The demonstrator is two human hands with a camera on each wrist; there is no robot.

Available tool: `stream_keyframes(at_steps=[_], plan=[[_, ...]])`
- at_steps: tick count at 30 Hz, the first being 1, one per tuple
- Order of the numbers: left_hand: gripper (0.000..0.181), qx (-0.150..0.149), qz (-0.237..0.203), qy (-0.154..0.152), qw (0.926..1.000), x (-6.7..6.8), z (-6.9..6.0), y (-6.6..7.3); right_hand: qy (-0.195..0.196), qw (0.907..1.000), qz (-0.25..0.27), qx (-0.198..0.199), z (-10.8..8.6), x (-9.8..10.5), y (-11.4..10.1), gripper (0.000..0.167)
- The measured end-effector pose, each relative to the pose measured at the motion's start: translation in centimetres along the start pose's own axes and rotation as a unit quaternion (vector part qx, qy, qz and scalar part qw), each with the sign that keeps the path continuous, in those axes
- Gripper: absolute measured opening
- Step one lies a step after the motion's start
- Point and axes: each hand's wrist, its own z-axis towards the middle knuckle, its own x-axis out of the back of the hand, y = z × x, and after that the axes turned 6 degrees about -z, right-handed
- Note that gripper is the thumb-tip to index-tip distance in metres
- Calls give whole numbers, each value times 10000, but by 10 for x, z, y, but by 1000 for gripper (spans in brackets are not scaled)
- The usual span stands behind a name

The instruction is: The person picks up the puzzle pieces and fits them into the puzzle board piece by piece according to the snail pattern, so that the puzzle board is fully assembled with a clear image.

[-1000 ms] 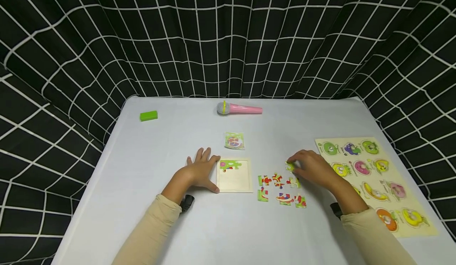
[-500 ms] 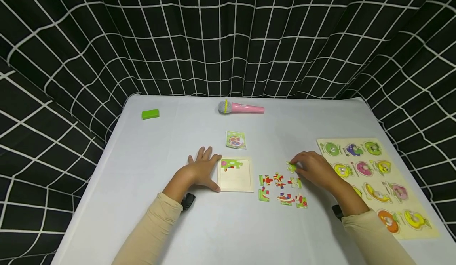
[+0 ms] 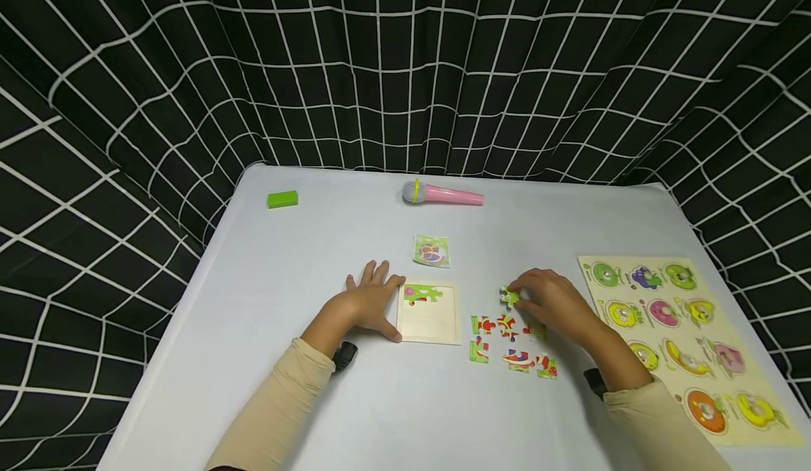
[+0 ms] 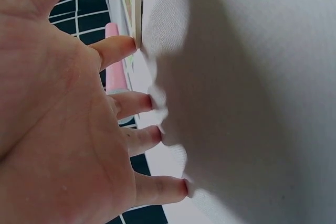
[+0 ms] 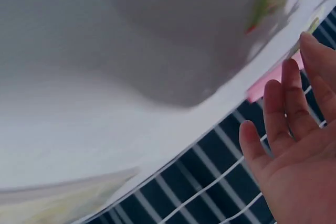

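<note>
My left hand [image 3: 366, 305] is spread at the left edge of a small wooden puzzle frame [image 3: 428, 343], touching it with the index finger and thumb. In the left wrist view, the other fingertips [image 4: 176, 188] of that hand touch the tablecloth. Two or so joined green pieces [image 3: 423, 293] lie in the frame's upper left corner. Between thumb and index finger, my right hand [image 3: 557, 305] pinches a green jigsaw piece [image 3: 509, 297], raised off the table. Below it, several loose jigsaw pieces [image 3: 518, 360] with red and green print lie on the cloth, one partly hidden by the hand.
A small picture card [image 3: 432, 251] lies behind the frame. Further back are a pink toy microphone [image 3: 451, 195] and a green block [image 3: 282, 199]. On the right lies a fruit puzzle board [image 3: 681, 341]. Black curtains with white grid lines [image 3: 405, 70] surround the white table [image 3: 317, 239].
My right hand has lifted the green jigsaw piece from the table and brought it a little to the left. My left hand stays at the frame. The head view has shifted slightly.
</note>
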Motion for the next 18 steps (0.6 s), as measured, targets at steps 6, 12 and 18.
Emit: stream_keyframes(at_steps=[6, 12, 18], plan=[[110, 49, -16, -25, 10000, 0, 2, 0, -117, 9996, -48, 246, 19, -5, -29, 27], [111, 54, -17, -55, 10000, 1, 2, 1, -103, 9977, -182, 644, 37, -10, -54, 28], [110, 108, 52, -19, 9999, 1, 0, 2, -151, 9935, -235, 1100, 50, -21, -68, 27]])
